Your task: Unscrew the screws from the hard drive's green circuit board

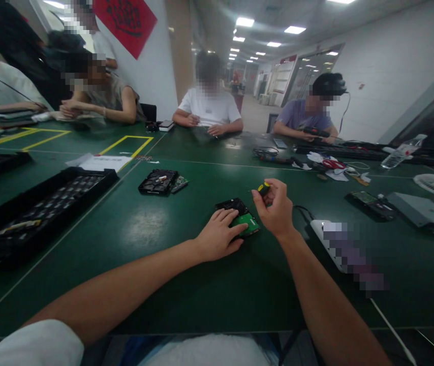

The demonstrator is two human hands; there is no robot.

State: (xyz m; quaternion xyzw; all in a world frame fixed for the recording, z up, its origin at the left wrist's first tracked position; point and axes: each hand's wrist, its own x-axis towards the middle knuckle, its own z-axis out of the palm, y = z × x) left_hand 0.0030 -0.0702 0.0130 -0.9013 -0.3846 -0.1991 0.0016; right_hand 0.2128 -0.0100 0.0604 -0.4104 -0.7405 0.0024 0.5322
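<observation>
A hard drive (250, 232) with a green circuit board and black casing lies on the green table in front of me. My left hand (219, 234) rests flat over its left side, fingers stretched out across the casing and board. Just right of the drive, my right hand (278, 208) is raised and closed around a yellow-and-black screwdriver (264, 188). The screwdriver's thin tip points left, apart from the drive. Farther back and left sit a black drive casing (158, 181) and a loose circuit board (180, 184) touching its right side.
A long black tray (45, 203) stands at left beside white papers (102, 162). To the right are a white phone-like device (329, 244) with a cable, another opened drive (371, 204), a grey box (419, 211) and a plastic bottle (403, 152). Several people sit across the table.
</observation>
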